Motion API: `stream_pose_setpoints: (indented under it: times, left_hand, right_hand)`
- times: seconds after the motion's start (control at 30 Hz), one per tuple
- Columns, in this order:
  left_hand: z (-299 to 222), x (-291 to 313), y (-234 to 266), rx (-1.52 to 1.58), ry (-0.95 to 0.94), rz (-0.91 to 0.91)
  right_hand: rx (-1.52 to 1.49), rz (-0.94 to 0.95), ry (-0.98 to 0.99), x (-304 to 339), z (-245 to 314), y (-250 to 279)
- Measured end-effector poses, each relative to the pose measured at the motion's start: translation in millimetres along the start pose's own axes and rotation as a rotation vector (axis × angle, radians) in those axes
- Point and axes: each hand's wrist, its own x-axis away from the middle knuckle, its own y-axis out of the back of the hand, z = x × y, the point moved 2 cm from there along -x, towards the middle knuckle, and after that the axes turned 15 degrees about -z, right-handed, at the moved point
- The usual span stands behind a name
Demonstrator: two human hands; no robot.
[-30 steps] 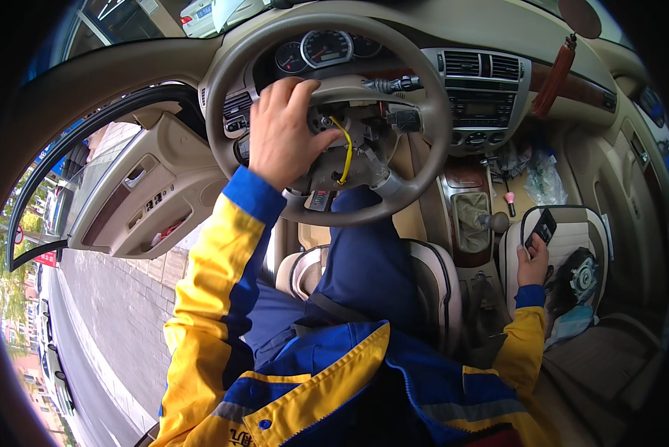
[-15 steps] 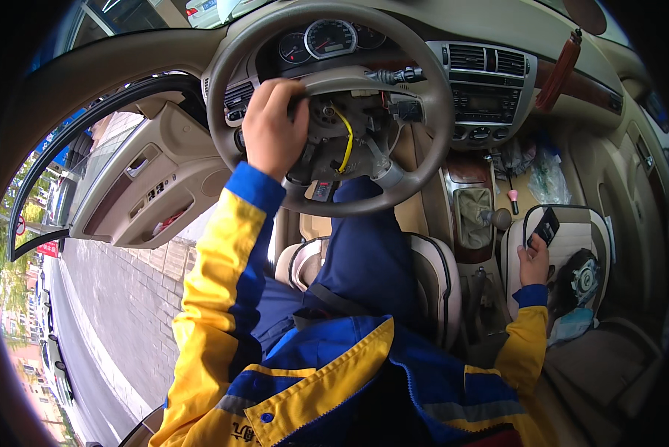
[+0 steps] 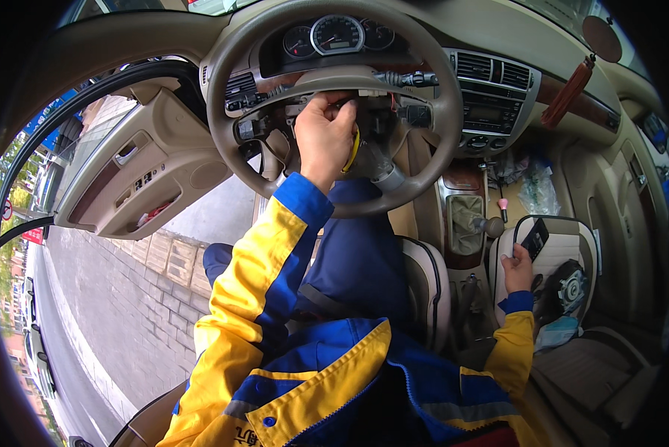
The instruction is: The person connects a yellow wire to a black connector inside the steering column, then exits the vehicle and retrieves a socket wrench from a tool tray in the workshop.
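My left hand [image 3: 324, 138] reaches into the open hub of the steering wheel [image 3: 230, 149]. Its thumb and fingers are curled together at the hub's middle, and whatever they hold is hidden. A yellow wire or sleeve [image 3: 354, 151] hangs beside the thumb, partly covered by the hand. The hub has no cover, and its metal frame and connectors show. Over the passenger seat [image 3: 565, 242], my right hand [image 3: 518, 270] is closed around the lower edge of a dark flat phone [image 3: 536, 237]. Close to that hand lies a dark airbag module [image 3: 571, 288] with a round silver part.
Stalks [image 3: 413, 79] stick out behind the wheel. A gear lever [image 3: 491, 227] and handbrake [image 3: 468, 294] stand between the seats. The driver's door [image 3: 141, 179] is open to the pavement. A light blue mask [image 3: 558, 333], a plastic bag [image 3: 539, 190] and a pink-ended tool [image 3: 503, 208] lie on the passenger side.
My left hand has moved from the wheel's upper left area rightward and down into the hub, its fingers curling in. The right hand still has the phone. The whole view has shifted slightly.
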Motion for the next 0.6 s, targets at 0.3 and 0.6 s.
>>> stream_pose_setpoints:
  times: [0.3,0.6]
  left_hand:
    - [-15,0,-17,0.024,0.151,-0.029]
    - [-8,-7,-20,0.024,0.146,-0.049]
  right_hand:
    - [0.01,0.038,-0.025,5,8,-1]
    - [-0.058,0.085,0.025,4,0,1]
